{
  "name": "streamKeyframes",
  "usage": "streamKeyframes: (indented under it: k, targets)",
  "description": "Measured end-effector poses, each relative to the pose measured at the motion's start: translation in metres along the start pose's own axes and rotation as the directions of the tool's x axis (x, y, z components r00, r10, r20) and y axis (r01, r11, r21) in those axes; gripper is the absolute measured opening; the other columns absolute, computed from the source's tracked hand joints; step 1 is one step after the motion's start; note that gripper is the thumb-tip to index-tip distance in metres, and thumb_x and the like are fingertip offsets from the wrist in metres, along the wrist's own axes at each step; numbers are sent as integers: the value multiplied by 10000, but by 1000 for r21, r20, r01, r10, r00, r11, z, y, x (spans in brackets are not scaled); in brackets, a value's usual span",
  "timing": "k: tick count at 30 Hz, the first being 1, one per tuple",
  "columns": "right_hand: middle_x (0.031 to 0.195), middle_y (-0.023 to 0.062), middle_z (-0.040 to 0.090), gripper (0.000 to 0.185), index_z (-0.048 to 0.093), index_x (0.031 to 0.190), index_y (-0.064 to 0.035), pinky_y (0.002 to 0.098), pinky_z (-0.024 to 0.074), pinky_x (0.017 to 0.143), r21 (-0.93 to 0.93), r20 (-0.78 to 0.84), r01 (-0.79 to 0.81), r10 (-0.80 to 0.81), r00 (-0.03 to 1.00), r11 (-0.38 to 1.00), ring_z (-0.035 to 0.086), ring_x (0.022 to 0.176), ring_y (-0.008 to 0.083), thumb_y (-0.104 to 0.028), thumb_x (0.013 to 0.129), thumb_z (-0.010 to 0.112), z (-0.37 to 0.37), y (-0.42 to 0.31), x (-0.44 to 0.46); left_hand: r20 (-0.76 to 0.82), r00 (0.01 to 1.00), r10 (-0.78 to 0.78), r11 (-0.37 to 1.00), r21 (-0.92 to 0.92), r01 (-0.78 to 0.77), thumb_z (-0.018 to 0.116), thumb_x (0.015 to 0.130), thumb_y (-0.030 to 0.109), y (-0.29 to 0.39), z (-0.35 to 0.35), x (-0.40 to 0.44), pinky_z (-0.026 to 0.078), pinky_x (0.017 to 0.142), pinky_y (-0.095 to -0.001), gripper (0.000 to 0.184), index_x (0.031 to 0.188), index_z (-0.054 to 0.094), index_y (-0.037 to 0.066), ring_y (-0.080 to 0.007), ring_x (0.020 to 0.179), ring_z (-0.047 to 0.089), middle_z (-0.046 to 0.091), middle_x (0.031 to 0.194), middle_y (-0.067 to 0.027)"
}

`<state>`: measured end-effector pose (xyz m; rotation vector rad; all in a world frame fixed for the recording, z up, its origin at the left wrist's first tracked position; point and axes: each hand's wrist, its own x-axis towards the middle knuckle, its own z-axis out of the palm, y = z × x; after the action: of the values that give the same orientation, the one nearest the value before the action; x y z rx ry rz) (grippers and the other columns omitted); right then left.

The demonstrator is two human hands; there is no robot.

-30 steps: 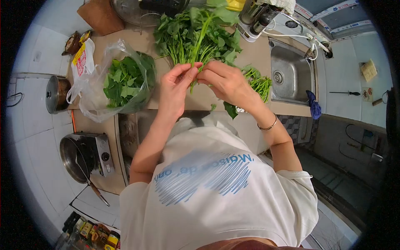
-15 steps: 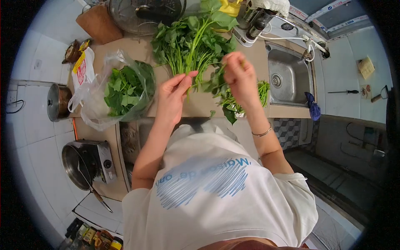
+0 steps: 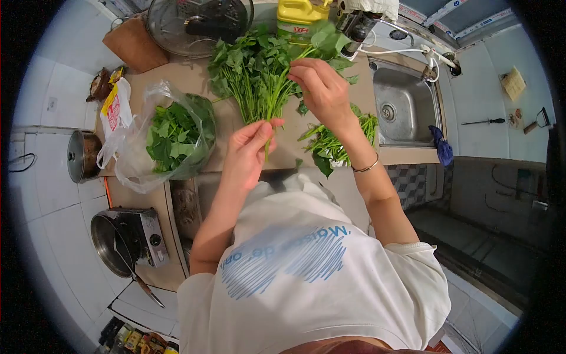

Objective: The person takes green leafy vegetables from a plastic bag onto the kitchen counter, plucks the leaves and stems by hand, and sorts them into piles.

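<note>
My left hand [image 3: 250,150] pinches the lower part of a leafy green stem [image 3: 278,97] between thumb and fingers; the stem's cut end pokes out below. Higher up, my right hand [image 3: 323,94] has its fingertips closed on the upper part of that same stem, near its leaves. Behind both hands lies a large bunch of leafy greens [image 3: 244,76]. Under my right wrist is a pile of trimmed stems [image 3: 359,133]. On the left, a clear plastic bag [image 3: 127,159] stands open with picked green leaves [image 3: 177,135] inside.
A metal sink [image 3: 404,82] is at the right, with a blue cloth [image 3: 442,146] on its edge. At the back are a yellow jug [image 3: 300,15] and a glass lid [image 3: 168,29]. A frying pan [image 3: 109,242] rests on the stove [image 3: 154,239] at lower left.
My right hand has moved left and up from over the trimmed stems to the upper stem. The leafy piece near it no longer hangs there. My left hand keeps its hold, slightly lower.
</note>
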<state>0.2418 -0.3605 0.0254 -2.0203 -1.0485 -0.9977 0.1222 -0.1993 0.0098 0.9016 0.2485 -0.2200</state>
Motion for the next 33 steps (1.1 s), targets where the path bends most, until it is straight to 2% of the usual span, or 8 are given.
streamKeyframes:
  k: [10,14,17,19,20,23,25,33]
  targets:
    - [839,132,562,122,551,859,-20,328,472,545,205,28,-181,179,983,962,568,664,286,12,777,636,13,-14,-8,22,960,280,936,217,-278,548,929,118,-10,0,1,406,674,-212,168,1005,609,-19,-72,741,489,582,870,-37]
    - [808,146,542,102,541,874,-3,300,451,546,321,122,-317,294,948,892,543,628,261,13,805,615,12,-27,-10,-68,972,224,969,119,-215,523,942,113,-5,9,3,385,664,-207,181,1070,575,-3,-62,750,461,576,927,-33]
    - [784,90,549,71,535,891,0,257,426,542,407,230,-542,491,840,736,529,624,160,-33,860,589,12,-35,-12,43,993,112,994,-22,-111,502,952,122,-8,1,10,348,630,-202,201,1114,542,8,-56,727,418,564,951,-31]
    - [774,17,537,84,533,908,-7,226,400,523,605,370,-714,670,643,351,495,630,75,-85,900,564,19,-39,-18,-44,971,234,956,192,-222,484,964,143,-14,3,12,315,599,-203,194,1081,576,19,-58,682,373,545,910,-25]
    - [775,-21,523,133,538,918,-25,201,359,493,702,465,-707,696,547,86,459,589,43,-157,925,553,17,-45,-16,-40,971,234,956,191,-222,484,964,143,-13,4,12,315,599,-203,194,1081,576,19,-58,682,373,545,910,-25]
    - [755,-20,511,153,540,933,-38,197,323,479,726,549,-675,699,458,-129,406,559,40,-192,931,551,8,-45,-12,-61,932,357,850,434,-297,491,958,128,-9,5,12,317,605,-190,190,1032,603,-7,-55,692,379,520,874,-17]
    - [751,-21,507,161,541,939,-43,198,305,470,771,518,-615,726,452,-167,376,550,37,-204,935,546,1,-33,-18,38,796,605,616,611,-497,504,948,108,-10,5,14,324,600,-184,194,992,622,-39,-62,678,388,500,841,-11]
    - [862,18,531,150,519,988,-45,175,258,469,964,213,-234,895,393,-126,323,561,31,-192,958,506,-74,40,-39,131,725,676,331,825,-458,558,852,-6,-4,2,1,407,579,-281,109,935,622,-38,-191,679,515,522,798,-100]
